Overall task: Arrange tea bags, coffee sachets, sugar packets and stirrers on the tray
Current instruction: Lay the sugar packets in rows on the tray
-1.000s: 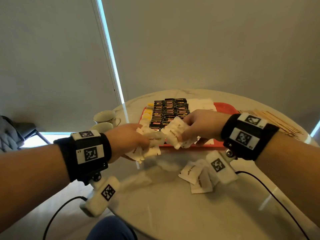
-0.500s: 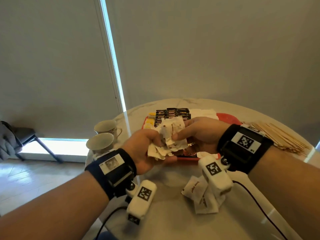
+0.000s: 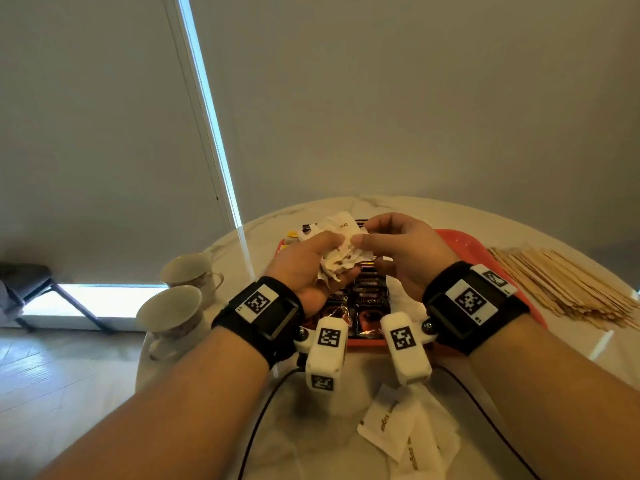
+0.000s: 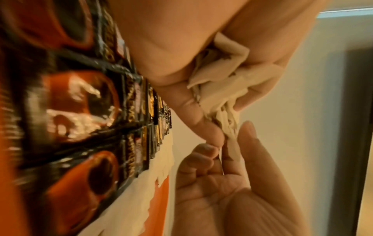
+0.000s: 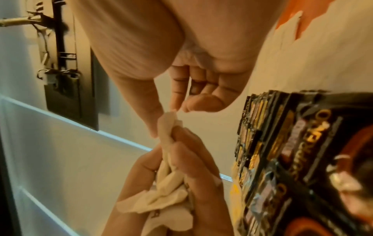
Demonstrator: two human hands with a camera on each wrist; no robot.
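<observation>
Sugar packets point(image 3: 337, 258) bunched in left hand point(image 3: 304, 268) above tray point(image 3: 464, 244) of coffee sachets point(image 3: 367, 299).

Grey roller blinds point(image 3: 86, 133) with daylight at their edges, pale wood floor point(image 3: 52, 368), dark chair point(image 3: 24, 282) at left

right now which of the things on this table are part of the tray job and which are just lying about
Part of the job:
- red plastic tray
- dark foil coffee sachets laid in rows on it
- bunch of white paper sugar packets held in the left hand, one pinched by the right hand
- loose white packets on the table
- pile of wooden stirrers

Lying about:
- two pale china cups
- dark chair
</observation>
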